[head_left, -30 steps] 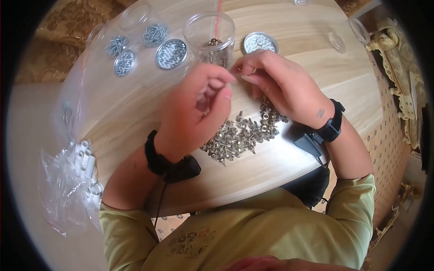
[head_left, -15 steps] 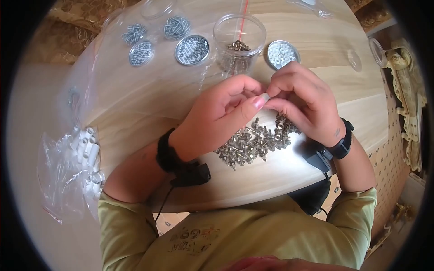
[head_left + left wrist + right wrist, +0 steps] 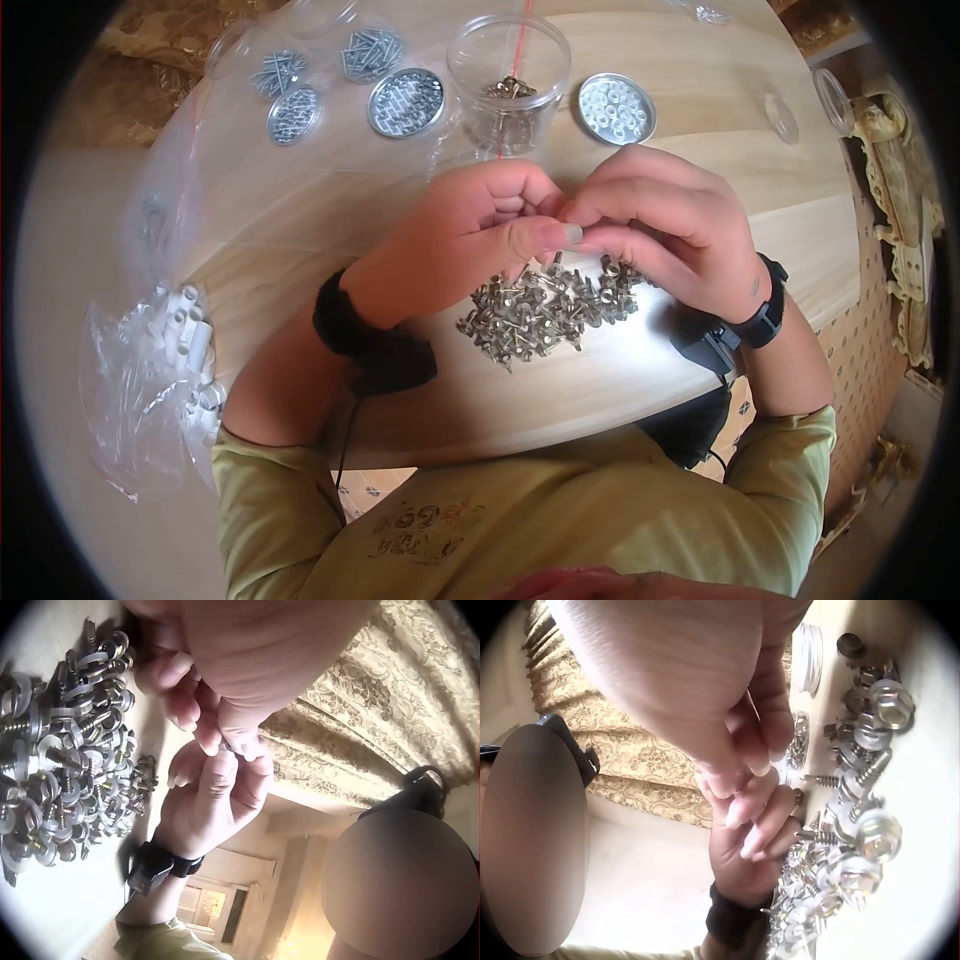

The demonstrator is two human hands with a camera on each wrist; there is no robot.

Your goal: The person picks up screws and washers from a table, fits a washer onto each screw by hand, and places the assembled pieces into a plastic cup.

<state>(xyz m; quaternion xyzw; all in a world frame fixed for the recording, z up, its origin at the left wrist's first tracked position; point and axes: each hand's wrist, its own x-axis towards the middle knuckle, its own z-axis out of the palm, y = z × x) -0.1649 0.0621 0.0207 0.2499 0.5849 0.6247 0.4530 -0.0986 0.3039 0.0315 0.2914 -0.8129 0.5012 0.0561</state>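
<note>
Both hands meet over a heap of hex-head screws with washers [image 3: 535, 318] on the table. My left hand [image 3: 450, 225] has its thumb laid along the curled fingers, its tip against the other hand's fingertips. My right hand [image 3: 675, 225] pinches at that same spot with thumb and forefinger. A small metal piece [image 3: 228, 748] shows faintly between the fingertips in the left wrist view; I cannot tell its kind, as the fingers hide most of it. Loose screws [image 3: 881, 836] lie close beside the hands in the right wrist view.
Behind the hands stands a clear plastic tub [image 3: 508, 75] with some screws inside. To its right is a round lid of white rings [image 3: 617, 108]; to its left, a dish of small metal parts [image 3: 406, 102] and piles of screws [image 3: 373, 53]. White tubes [image 3: 185, 335] lie at the left.
The hands were apart a second ago and came together by half a second ago. Since then their fingertips have stayed together over the heap, and the left thumb has tipped flatter.
</note>
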